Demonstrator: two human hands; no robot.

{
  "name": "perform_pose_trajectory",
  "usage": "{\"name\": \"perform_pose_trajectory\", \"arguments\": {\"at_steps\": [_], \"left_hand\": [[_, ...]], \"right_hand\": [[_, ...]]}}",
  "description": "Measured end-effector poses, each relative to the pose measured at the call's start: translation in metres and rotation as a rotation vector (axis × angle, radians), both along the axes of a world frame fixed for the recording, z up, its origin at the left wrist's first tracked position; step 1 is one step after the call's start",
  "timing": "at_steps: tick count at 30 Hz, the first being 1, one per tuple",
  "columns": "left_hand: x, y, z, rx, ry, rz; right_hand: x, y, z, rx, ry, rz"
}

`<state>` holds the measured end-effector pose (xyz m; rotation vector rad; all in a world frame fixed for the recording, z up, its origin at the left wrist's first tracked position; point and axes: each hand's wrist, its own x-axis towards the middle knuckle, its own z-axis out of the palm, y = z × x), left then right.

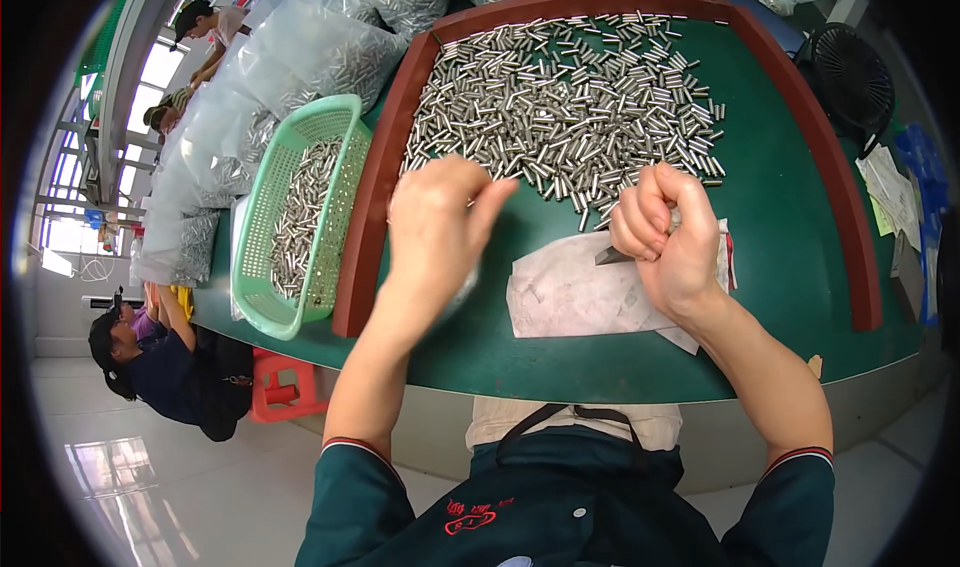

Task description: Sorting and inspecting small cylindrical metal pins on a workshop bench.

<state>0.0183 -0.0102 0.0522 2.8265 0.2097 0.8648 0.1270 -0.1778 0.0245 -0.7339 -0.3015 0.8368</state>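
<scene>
The small metal pins [570,107] lie heaped across the far half of the green worktop [790,207], inside its raised brown rim [850,217]. The left hand [435,222] reaches into the near edge of the heap, fingers loosely spread; the right hand [665,232] is fisted around a small dark tool [612,256] over a paper sheet [575,297]. The pins look hard, slick and light, best pinched across their sides. The near-right corner offers room; a green basket [300,217] crowds the left edge.

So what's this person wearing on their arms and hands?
Both hands, left hand and right hand, are bare, with no gloves. The forearms are bare too. Short dark teal sleeves end in cuffs trimmed with red and white stripes.
</scene>
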Motion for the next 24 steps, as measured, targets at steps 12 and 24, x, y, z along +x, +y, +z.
{"name": "perform_pose_trajectory", "arguments": {"at_steps": [12,24], "left_hand": [[0.027,-0.018,-0.04,-0.177,0.119,-0.022],[0.022,-0.022,-0.035,0.163,0.245,-0.064]], "right_hand": [[0.0,-0.003,-0.004,0.015,0.01,0.022],[0.004,0.0,-0.004,-0.034,0.009,0.028]]}}
